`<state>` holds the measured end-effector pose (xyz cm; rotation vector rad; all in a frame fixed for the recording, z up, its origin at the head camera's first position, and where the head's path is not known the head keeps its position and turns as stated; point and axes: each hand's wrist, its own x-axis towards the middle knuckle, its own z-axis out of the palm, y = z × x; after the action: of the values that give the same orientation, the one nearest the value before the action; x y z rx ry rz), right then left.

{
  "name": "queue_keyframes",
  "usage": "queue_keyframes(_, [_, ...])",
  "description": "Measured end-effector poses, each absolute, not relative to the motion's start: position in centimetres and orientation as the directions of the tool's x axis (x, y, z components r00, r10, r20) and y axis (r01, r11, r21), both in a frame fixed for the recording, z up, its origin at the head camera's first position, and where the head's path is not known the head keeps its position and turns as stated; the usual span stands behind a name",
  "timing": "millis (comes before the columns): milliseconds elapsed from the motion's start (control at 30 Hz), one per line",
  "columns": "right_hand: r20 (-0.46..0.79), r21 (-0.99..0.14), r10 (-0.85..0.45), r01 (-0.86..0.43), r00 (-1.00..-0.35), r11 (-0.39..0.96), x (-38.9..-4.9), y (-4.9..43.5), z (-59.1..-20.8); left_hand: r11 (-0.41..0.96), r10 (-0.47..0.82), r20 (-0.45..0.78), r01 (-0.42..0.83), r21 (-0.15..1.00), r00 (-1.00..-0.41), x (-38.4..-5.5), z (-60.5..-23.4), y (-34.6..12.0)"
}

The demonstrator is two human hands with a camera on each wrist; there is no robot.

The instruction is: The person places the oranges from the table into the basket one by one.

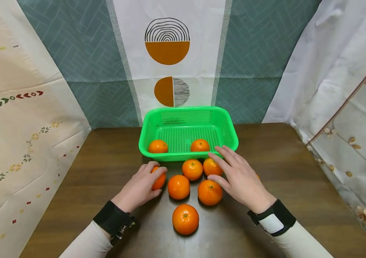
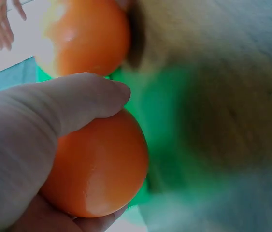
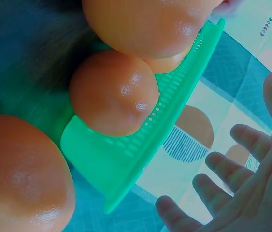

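Note:
Near the basket's front left corner, my left hand (image 1: 141, 186) grips an orange (image 1: 159, 180) with thumb and fingers around its sides. The left wrist view shows the thumb over the glossy orange (image 2: 102, 164). My right hand (image 1: 242, 177) is spread, fingers extended and holding nothing, as the right wrist view also shows. It reaches toward the basket's front right corner, overlapping an orange (image 1: 212, 167) in the head view. Another orange (image 1: 210, 193) lies beside its thumb. The green plastic basket (image 1: 187, 156) holds two oranges, one at front left (image 1: 158, 147) and one at front right (image 1: 200, 145).
Between the hands lie more oranges, one by the basket (image 1: 192, 169), one in the middle (image 1: 178, 187) and one nearest me (image 1: 185, 219). Another (image 1: 258, 177) is mostly hidden behind the right hand. Patterned cloth (image 1: 176, 71) hangs behind the brown table (image 1: 112, 150).

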<state>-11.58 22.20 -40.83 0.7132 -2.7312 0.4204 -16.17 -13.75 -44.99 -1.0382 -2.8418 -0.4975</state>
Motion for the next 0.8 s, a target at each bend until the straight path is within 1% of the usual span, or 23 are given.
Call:
queue_keyframes(233, [0.365, -0.203, -0.426, -0.517, -0.828, 0.832, -11.3, 22.2, -40.6, 0.698, 0.617, 0.257, 0.668, 0.257, -0.744, -14.9, -43.0, -14.2])
queue_keyframes(467, [0.380, -0.204, -0.432, -0.529, -0.818, 0.824, -10.8, 22.2, -40.7, 0.670, 0.641, 0.272, 0.696, 0.259, -0.718, -13.8, -40.9, -13.7])
queue_keyframes(700, [0.397, -0.213, -0.426, -0.533, -0.813, 0.819, -11.3, 22.3, -39.8, 0.637, 0.669, 0.324, 0.740, 0.216, -0.670, -14.5, -38.5, -12.8])
queue_keyframes(800, [0.407, -0.208, -0.434, -0.544, -0.804, 0.813, -11.7, 22.2, -39.2, 0.632, 0.669, 0.344, 0.748, 0.205, -0.659, -15.0, -37.7, -12.5])
